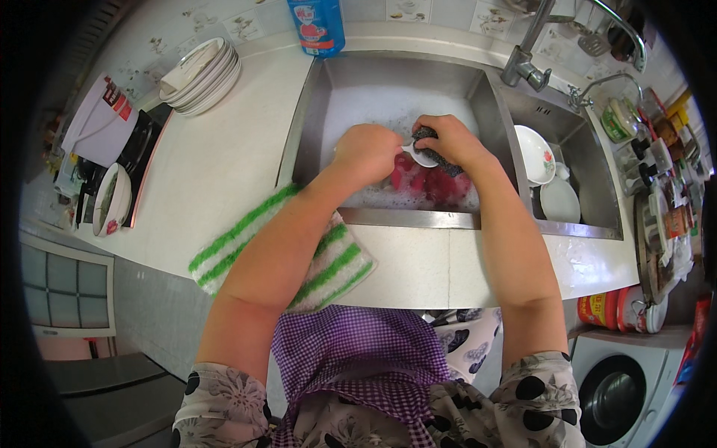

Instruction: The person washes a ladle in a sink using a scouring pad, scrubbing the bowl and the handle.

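Over the soapy water of the large stainless steel sink basin [386,217], my left hand [369,152] grips the handle of a white spoon [424,159]. A dark grey scouring pad [447,161] is pinched in my right hand [452,139] and touches the spoon's bowl. Reddish-pink things [417,178] lie under the suds just below both hands; what they are is hard to tell. Foam hides the rest of the basin's bottom.
A green-striped cloth [341,263] lies at the counter's front edge under my left forearm. Stacked plates [204,78] stand at the left, a blue detergent bottle [318,28] behind the sink. The smaller basin holds a flowered bowl [532,154] and a white dish [560,200] below the faucet [525,67].
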Demonstrator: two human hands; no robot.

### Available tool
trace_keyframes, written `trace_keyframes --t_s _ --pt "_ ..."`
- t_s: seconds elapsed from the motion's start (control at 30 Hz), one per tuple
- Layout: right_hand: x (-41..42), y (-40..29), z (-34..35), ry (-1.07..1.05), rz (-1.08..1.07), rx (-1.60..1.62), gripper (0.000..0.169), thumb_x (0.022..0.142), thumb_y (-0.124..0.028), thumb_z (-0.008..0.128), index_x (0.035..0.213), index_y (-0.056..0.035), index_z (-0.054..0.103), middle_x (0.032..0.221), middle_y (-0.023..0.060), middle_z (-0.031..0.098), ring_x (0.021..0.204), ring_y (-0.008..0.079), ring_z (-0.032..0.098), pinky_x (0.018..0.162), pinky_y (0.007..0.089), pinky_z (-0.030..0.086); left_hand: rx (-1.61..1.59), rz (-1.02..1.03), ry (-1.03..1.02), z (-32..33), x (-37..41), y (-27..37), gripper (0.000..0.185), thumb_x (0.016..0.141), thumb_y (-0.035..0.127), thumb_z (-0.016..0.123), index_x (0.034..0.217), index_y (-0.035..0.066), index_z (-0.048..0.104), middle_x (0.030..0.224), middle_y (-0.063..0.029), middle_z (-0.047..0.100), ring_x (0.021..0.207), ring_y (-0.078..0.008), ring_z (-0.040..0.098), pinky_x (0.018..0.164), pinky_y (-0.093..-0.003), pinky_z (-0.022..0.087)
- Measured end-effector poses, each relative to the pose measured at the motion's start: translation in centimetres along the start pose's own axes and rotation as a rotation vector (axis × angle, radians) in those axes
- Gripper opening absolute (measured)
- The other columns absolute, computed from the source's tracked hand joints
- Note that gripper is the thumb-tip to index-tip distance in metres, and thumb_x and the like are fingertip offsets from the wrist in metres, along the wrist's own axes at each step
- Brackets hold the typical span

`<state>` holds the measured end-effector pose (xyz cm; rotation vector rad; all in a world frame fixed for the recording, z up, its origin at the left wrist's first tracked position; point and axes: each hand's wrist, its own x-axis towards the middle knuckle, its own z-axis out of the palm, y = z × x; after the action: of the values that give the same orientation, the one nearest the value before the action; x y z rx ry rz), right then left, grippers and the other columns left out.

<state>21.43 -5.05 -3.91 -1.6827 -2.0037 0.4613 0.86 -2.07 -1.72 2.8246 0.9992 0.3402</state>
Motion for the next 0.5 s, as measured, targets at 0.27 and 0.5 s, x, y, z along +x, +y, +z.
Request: trace_keyframes --t_s 0.27,0.5 --pt "1.0 -0.4 0.9 0.328 0.214 -0.077 0.031 0.076 -0.02 0.071 0.1 -0.0025 0.064 0.093 0.0216 0.066 0.089 0.0385 0.062 0.079 0.0419 0.049 0.039 -0.031 0.127 -0.1 0.1 0.2 0.017 0.086 0.024 0.058 0.08 0.009 0.065 0.073 -0.0148 0.064 0.072 -0.0363 0.061 0.066 -0.0469 0.047" --pt "2.3 5.0 2.8 0.399 0.54 0.395 0.023 0.081 -0.014 0.067 0.096 0.0032 0.063 0.079 0.0131 0.065 0.071 0.0215 0.061 0.068 0.0338 0.048 0.006 -0.066 0.246 0.3 0.4 1.1 0.017 0.085 0.022 0.059 0.077 0.008 0.064 0.071 -0.0153 0.063 0.068 -0.0377 0.06 0.063 -0.0475 0.047"
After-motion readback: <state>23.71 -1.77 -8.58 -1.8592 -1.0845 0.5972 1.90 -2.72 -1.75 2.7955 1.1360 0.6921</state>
